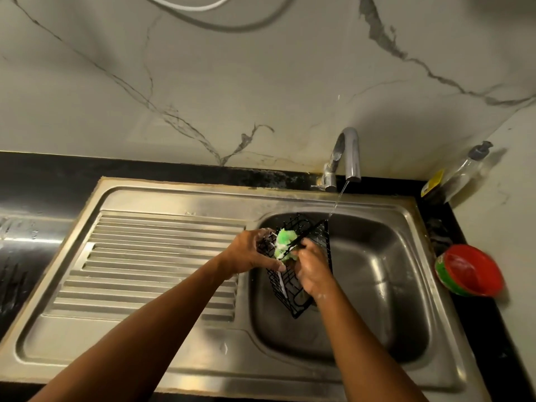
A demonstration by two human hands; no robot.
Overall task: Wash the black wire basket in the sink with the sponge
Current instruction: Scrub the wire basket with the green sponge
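My left hand (250,252) is gripping the left edge of the black wire basket (290,294), holding it tilted over the sink (391,285). Just right of it, my right hand (313,274) is clutching the soapy green sponge (283,245) against the wires. Beyond my right hand, the tap (349,152) is running.

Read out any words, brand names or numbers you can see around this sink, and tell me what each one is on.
No text here can be read.
The yellow label on the clear pump bottle: print too blurred to read.
The green band of the red tub: markings too small to read.
The tap, steel sink, black wire basket and green sponge: no lettering visible.
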